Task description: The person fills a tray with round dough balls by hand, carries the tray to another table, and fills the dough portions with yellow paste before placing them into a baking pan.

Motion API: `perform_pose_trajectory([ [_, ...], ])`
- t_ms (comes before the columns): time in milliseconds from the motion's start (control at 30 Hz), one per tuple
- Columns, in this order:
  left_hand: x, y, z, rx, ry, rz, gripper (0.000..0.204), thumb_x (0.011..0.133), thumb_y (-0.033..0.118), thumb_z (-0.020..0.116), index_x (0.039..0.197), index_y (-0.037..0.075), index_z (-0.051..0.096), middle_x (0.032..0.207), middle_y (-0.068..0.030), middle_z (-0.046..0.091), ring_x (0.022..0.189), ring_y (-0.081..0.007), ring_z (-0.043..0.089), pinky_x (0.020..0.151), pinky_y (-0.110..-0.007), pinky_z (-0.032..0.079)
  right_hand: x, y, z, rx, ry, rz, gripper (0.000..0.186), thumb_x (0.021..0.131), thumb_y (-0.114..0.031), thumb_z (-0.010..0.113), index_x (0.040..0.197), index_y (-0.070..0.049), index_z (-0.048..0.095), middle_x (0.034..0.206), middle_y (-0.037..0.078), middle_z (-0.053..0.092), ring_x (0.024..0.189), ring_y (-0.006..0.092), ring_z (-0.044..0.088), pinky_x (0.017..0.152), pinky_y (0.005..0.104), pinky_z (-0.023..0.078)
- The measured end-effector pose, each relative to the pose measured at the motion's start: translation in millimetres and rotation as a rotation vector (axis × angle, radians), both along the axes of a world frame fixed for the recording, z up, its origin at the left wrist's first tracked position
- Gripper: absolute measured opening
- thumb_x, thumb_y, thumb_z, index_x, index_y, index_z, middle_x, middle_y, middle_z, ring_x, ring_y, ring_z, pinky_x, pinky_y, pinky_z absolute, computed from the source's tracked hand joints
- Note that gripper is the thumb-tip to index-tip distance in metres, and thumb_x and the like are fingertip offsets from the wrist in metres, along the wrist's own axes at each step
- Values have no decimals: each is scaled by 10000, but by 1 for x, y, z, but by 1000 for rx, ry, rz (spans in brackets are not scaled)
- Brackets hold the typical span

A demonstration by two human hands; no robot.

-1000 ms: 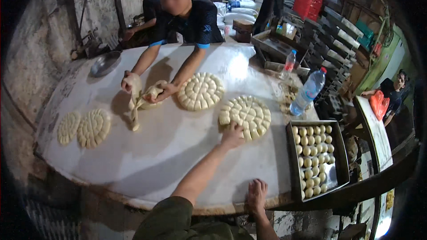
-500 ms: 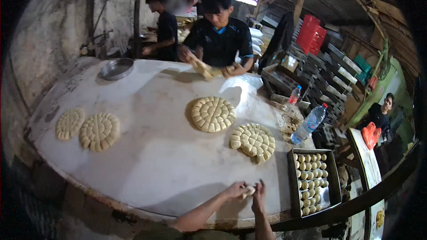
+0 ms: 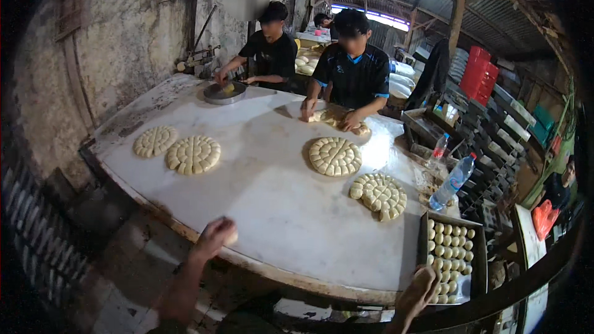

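Observation:
Over the table's near edge, my left hand [image 3: 216, 236] has its fingers curled. A pale patch shows at its fingertips, but I cannot tell if it is dough. My right hand [image 3: 418, 292] is closed at the left rim of a metal tray [image 3: 482, 266]; what it holds, if anything, is hidden. Rows of small round dough balls [image 3: 456, 241] fill much of that tray. Beyond it on the white table [image 3: 272, 229] lies a round slab of cut dough with a gap [image 3: 385, 195], and a fuller cut round [image 3: 335, 156] sits behind it.
Two more cut dough rounds [image 3: 193, 154] lie at the left. Across the table a person [image 3: 351, 65] handles a long dough piece [image 3: 337, 117]. Another person [image 3: 270, 49] reaches into a round pan [image 3: 224, 93]. Plastic bottles [image 3: 453, 182] stand behind the tray.
My hands, together at a small dough piece before, are now apart: the left went left, the right to the tray. My view swung left. The person opposite lowered the dough onto the table.

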State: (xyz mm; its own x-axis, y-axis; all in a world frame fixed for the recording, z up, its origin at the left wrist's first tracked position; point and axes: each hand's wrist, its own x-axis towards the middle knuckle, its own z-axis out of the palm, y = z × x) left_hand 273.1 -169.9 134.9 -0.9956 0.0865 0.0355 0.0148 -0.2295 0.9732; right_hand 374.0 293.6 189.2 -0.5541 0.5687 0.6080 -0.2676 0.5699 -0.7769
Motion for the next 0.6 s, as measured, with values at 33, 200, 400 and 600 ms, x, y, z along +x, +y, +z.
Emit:
perform_pose_trajectory([
  [33,-16,14,19,-200,170,142,86,886,145,544,866,62,554,797,0,524,802,-133,541,702,-285,458,-22,-16,1,273,169,-260,206,929,-152,455,1020,15,533,992,98,510,909,212,506,798,334,435],
  [200,-100,32,-88,-1532,511,-81,277,829,322,568,928,67,607,823,-105,581,881,-273,544,738,-417,454,-134,-40,-197,762,-591,516,381,836,-272,587,1122,-26,536,1112,184,518,1055,346,443,913,424,355],
  [400,-153,125,-74,-1159,342,-172,280,833,315,499,784,61,605,806,-128,592,888,-310,561,788,-408,458,-286,-61,-286,795,-860,558,326,795,-289,548,1025,-61,586,1062,129,559,943,361,473,814,505,381],
  [600,-94,-7,-158,-925,1086,-159,291,826,329,529,966,85,604,933,-107,548,895,-292,518,767,-492,413,-133,-105,-302,719,-793,679,274,789,-252,578,1006,-87,593,1026,115,582,934,301,509,809,434,403],
])
